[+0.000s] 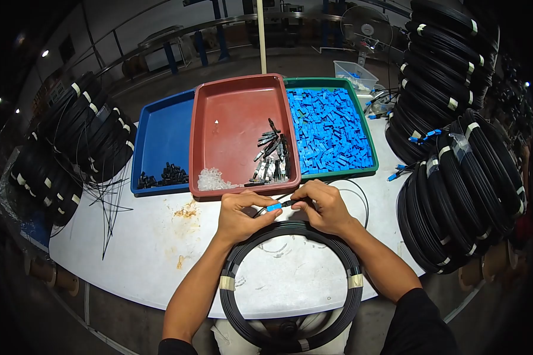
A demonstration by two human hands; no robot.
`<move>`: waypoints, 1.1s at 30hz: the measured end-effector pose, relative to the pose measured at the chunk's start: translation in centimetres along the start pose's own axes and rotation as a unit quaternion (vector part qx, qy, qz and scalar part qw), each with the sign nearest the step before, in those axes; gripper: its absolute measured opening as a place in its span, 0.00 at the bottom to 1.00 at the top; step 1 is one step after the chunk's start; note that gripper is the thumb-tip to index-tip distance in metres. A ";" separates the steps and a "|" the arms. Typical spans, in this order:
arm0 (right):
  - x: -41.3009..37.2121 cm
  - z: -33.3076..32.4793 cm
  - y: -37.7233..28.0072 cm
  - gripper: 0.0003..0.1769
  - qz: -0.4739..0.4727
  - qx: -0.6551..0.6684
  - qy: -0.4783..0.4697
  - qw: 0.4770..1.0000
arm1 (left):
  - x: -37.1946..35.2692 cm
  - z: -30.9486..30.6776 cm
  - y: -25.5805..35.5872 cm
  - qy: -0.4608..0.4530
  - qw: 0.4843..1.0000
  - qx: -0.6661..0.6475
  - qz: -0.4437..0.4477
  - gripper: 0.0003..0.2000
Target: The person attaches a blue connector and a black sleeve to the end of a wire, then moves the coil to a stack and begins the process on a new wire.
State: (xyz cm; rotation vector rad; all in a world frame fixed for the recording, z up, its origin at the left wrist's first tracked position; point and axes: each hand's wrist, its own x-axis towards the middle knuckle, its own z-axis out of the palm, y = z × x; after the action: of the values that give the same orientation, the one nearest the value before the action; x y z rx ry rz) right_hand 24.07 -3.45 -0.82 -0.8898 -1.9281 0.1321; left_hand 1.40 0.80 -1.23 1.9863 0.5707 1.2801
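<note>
In front of the red tray, my left hand (243,216) pinches a small blue connector housing (273,207) between thumb and fingers. Close at its right end, my right hand (323,208) grips a black cable connector (288,203). The two parts meet or nearly meet between my fingertips. Below both wrists lies a coil of black cable (234,302), bound with pale tape and overhanging the table's front edge. A thin loop of its cable (367,207) curves out behind my right hand.
A red tray (237,136) holds black connectors and clear pieces. It overlaps a blue tray (166,130) with black parts and a green tray (373,168) of blue housings. Cable coils stand stacked at left (103,139) and right (456,201) on the white table (130,242).
</note>
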 end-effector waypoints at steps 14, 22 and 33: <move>0.0 0.0 -0.8 0.11 -0.027 0.011 -0.027 0.999 | -0.1 -0.2 0.0 -0.031 0.999 -0.005 -0.005 0.08; 0.1 0.0 -0.9 0.10 -0.028 0.005 -0.031 0.999 | 0.0 0.0 0.1 -0.022 1.000 -0.016 -0.012 0.08; 0.2 0.2 -0.7 0.11 -0.066 -0.018 0.003 0.998 | 0.5 -0.4 0.0 -0.015 0.997 0.067 0.038 0.08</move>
State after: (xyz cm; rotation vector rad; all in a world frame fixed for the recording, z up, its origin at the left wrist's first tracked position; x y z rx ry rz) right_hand 23.52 -3.75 -0.45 -0.7822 -1.9832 0.0164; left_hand 1.29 1.30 -0.85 2.1521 0.5835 1.2849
